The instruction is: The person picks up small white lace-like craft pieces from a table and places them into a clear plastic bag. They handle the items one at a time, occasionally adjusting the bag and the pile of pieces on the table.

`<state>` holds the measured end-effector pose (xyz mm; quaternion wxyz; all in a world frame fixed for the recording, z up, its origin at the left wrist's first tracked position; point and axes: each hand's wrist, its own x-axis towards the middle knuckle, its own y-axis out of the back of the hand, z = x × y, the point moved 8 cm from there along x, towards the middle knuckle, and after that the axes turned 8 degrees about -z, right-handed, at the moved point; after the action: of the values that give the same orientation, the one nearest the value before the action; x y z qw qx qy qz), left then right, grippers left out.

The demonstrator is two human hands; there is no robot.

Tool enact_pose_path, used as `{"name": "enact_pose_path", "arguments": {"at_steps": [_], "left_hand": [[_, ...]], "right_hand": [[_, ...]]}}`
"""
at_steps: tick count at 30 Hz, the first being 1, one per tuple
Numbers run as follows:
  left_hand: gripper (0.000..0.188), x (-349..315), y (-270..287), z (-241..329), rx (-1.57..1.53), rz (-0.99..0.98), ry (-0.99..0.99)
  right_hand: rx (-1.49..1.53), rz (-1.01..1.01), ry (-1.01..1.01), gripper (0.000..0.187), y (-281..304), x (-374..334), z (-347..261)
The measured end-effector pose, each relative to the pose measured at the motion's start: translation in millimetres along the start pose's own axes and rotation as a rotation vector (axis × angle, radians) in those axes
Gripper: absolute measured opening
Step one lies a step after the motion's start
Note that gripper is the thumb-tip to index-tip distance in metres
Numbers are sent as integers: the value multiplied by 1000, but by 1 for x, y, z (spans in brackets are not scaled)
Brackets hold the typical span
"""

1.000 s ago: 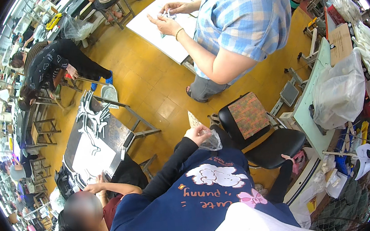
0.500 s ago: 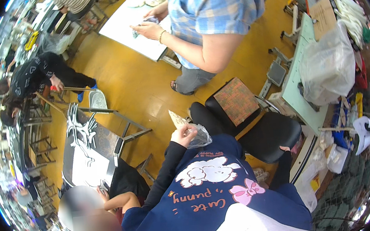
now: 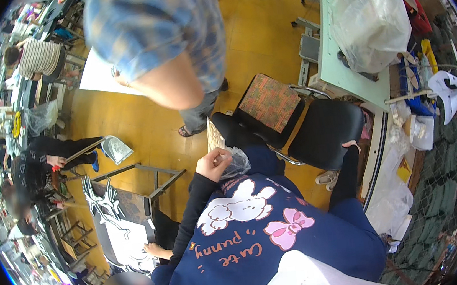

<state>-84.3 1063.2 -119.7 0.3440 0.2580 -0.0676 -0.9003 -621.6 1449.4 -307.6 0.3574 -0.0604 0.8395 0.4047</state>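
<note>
My left hand [image 3: 213,164] is closed in front of my body on a crumpled clear plastic bag [image 3: 237,162]. A cream, patterned pointed piece [image 3: 215,135] sticks up past the fingers; whether it lies inside the bag I cannot tell. Off to the right, my right hand [image 3: 350,144] grips the near right edge of a black padded chair [image 3: 325,132], its fingers partly hidden by the seat. Beyond it stands a second black chair with a red-green patterned cushion [image 3: 270,102].
A person in a checked shirt [image 3: 156,33] stands ahead by a white table [image 3: 100,78]. At left are a dark table [image 3: 101,225] with black-and-white cut pieces, a person seated close by, and another holding a dustpan [image 3: 118,149]. A pale green table [image 3: 336,59] stands at right.
My view has shifted, so the chairs sit higher and more leftward. The checked-shirt person has turned and appears further left. My left hand keeps the bag; my right hand stays at the chair's edge.
</note>
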Motion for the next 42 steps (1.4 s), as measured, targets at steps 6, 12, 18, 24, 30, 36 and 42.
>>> {"name": "enact_pose_path", "arguments": {"at_steps": [6, 12, 18, 24, 30, 36, 42], "left_hand": [[17, 8, 0, 37, 167, -39, -32], [21, 13, 8, 36, -29, 20, -72], [17, 26, 33, 29, -378, 121, -92], [18, 69, 62, -8, -690, 345, -5], [25, 143, 74, -91, -575, 687, 203], [19, 213, 84, -171, -1003, 894, 426], [14, 234, 94, -204, -1247, 826, 596]], "right_hand": [[-63, 25, -44, 61, 10, 1, -2], [-602, 935, 654, 80, -26, -115, -89], [-743, -11, 1434, 87, -269, -206, -187], [-708, -702, 1684, 45, -458, -288, -283], [-1470, -1415, 1595, 62, -678, -279, -241], [-2391, -1294, 1313, 66, -824, -194, -112], [-2405, -1249, 1108, 61, -899, -171, -50]]}}
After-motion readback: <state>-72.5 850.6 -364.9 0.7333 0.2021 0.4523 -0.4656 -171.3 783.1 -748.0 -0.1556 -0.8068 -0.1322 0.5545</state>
